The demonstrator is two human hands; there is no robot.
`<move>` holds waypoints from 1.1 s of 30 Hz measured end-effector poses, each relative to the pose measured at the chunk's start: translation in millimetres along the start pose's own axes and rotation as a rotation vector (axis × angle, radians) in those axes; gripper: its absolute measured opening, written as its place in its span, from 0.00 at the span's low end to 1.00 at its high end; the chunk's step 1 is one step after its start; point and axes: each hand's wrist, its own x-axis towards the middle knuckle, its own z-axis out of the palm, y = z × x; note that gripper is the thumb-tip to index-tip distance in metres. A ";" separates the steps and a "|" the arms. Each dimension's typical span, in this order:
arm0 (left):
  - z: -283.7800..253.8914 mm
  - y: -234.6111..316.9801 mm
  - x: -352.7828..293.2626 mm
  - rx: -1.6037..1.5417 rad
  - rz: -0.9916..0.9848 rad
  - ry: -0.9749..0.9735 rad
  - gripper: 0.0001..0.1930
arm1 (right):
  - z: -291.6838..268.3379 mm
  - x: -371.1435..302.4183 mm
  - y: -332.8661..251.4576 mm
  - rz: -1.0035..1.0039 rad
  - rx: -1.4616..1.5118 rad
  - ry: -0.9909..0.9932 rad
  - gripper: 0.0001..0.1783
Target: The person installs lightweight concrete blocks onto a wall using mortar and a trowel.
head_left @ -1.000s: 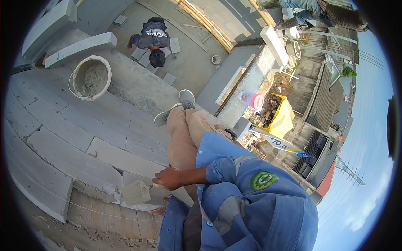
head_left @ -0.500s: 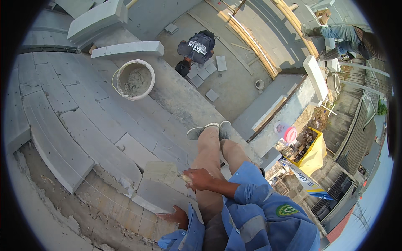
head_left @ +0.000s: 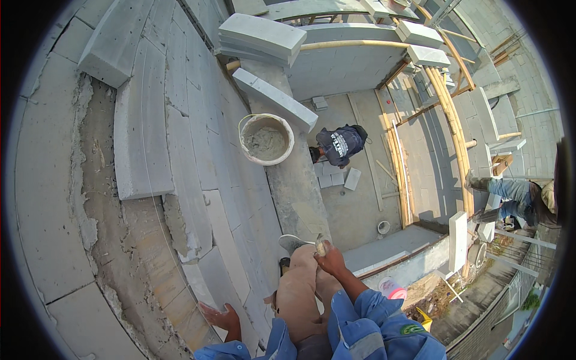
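Trowel: While the left hand [head_left: 221, 318] is occupied at the wall, the trowel [head_left: 322, 245] is in the right hand [head_left: 331, 260], lower middle of the frame, fingers closed round its handle; the blade is hard to tell from the ledge behind.
Near block: the grey block [head_left: 217, 282] lies lower left of centre; the left fingers are extended, ungripping, seemingly against its outer edge. Whether it is bedded cannot be told.
Finished work: apparently the long rows of pale blocks [head_left: 201, 141], set close, running from the upper left to the lower middle.
Outstanding work: apparently the outer row, which stops at a raised block [head_left: 141, 150], left of centre; below it a brownish surface [head_left: 150, 243] shows, crossed by a thin string [head_left: 159, 221]. The work appears part done.
Mortar supply: a bucket [head_left: 289, 151] with grey mortar [head_left: 264, 142], upper middle.
Co-worker: a person in a dark top [head_left: 342, 144] bends over flat grey pieces [head_left: 352, 179], right of the bucket.
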 end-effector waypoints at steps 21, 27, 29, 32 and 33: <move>-17.1 -15.2 11.8 0.088 0.104 -0.196 0.56 | 26.2 152.0 -68.4 0.013 0.024 -0.148 0.35; -23.8 -6.6 22.4 0.189 0.045 -0.393 0.60 | 24.8 246.3 -77.2 0.018 -0.166 -0.157 0.36; -29.2 -1.5 24.3 0.193 -0.010 -0.418 0.61 | 20.9 283.9 -88.9 0.030 -0.229 -0.219 0.35; -27.5 6.9 28.1 0.265 -0.099 -0.500 0.60 | 14.5 347.1 -89.5 -0.019 -0.424 -0.185 0.31; -21.8 9.0 27.9 0.265 -0.127 -0.517 0.60 | 11.6 371.2 -90.2 -0.054 -0.493 -0.166 0.29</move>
